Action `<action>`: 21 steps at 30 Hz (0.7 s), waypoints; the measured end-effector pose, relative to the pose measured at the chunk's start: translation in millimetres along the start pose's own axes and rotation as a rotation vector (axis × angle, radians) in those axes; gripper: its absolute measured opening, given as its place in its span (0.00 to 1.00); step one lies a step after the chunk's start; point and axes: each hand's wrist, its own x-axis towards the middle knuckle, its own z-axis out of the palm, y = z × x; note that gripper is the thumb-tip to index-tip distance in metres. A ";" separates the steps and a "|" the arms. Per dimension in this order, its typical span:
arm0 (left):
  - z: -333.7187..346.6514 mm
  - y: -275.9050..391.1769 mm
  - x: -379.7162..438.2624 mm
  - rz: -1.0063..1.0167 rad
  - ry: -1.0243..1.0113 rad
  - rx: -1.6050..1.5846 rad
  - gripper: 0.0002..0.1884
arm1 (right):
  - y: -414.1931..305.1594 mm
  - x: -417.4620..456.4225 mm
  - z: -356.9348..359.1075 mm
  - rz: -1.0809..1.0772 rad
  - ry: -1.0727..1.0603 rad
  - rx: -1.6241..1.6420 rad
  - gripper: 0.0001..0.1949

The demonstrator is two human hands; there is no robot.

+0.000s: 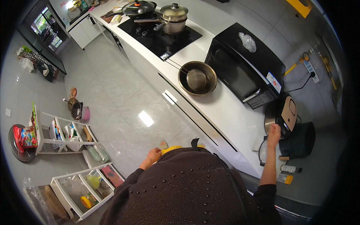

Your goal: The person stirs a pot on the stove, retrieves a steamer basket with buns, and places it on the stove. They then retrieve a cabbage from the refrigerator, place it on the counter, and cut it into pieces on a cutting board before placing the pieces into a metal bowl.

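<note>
My right hand reaches over the worktop with its fingers curled, at the front of a rice cooker with a pinkish-gold lid. Whether the fingertips touch the cooker is hidden. Just below that hand lies a round glass lid with a dark rim, partly behind my forearm. A dark pot with a wooden handle stands to the right of it. My left hand hangs low beside my body, fingers bent, close to something yellow at my waist. I see nothing clearly held in it.
A black microwave stands beyond the cooker. A metal basin holds a long-handled strainer. Farther along, a steamer pot and lidded wok sit on the black cooktop. White shelving stands at left.
</note>
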 end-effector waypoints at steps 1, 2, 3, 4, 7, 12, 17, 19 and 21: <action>2.3 -5.9 2.6 0.018 0.000 0.034 0.18 | -19.5 -17.0 14.6 0.003 -0.018 0.040 0.03; 1.6 -4.2 3.3 0.005 -0.011 0.054 0.18 | -36.4 -34.6 28.3 -0.029 -0.070 0.193 0.02; -0.7 7.7 0.8 -0.004 -0.030 0.075 0.18 | -51.4 -54.1 39.0 -0.057 -0.120 0.340 0.02; -3.5 14.9 -0.8 -0.015 -0.049 0.098 0.18 | -67.1 -72.4 48.2 0.012 -0.213 0.373 0.03; -10.4 12.3 7.3 -0.005 -0.075 0.079 0.18 | -98.6 -130.3 76.7 0.263 -0.448 0.450 0.05; -24.9 8.0 30.4 0.140 -0.165 0.227 0.18 | -90.9 -231.0 92.7 0.298 -0.653 0.432 0.12; -17.1 16.3 48.0 0.390 -0.327 0.421 0.14 | -54.9 -350.7 65.1 0.590 -0.657 0.192 0.12; 2.4 -16.6 62.6 0.626 -0.392 0.280 0.11 | -63.1 -381.4 48.2 0.861 -0.592 0.234 0.13; 33.4 -83.1 110.6 0.635 -0.536 0.080 0.11 | -91.2 -407.4 24.9 1.009 -0.473 0.302 0.14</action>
